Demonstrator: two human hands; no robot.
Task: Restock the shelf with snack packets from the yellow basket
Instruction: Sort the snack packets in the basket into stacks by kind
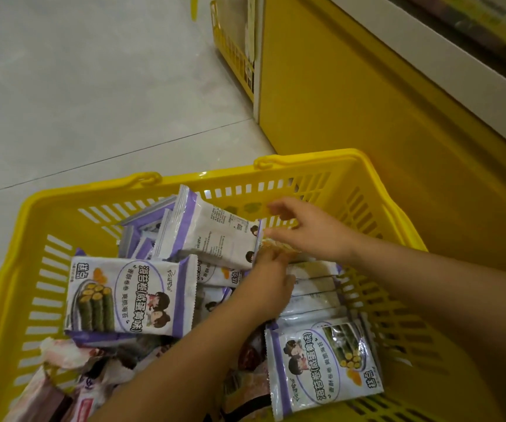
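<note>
Item: yellow basket [215, 175], slotted plastic walls, standing on the pale tiled floor [93, 86] just beside the yellow shelf base [367, 102]; a white shelf edge [459, 56] runs above that base at upper right. Contents: white-and-purple snack packets, loosely heaped. One face-up packet [130, 295] lies flat at the left, printed with green seaweed rolls and two cartoon figures. One tilted packet [215, 236] leans against the far wall, its printed back showing. One lower-right packet [325, 365] lies face up near the right wall, turned the other way round. A row of packets on edge [312, 287] stands between these, along the right side. Pink wrappers [63, 354] fill the near left corner. Left hand [271, 278]: reaches in from below, fingers pushed down among the packets at the centre, touching a small orange wrapper [279, 248]; whether its grip is closed on anything cannot be told. Right hand [306, 229]: reaches in from the right, blurred, grip open with thumb and fingers spread at the right end of the tilted packet. Further item: a second basket [233, 50], also yellow, at the top by the shelf corner.
</note>
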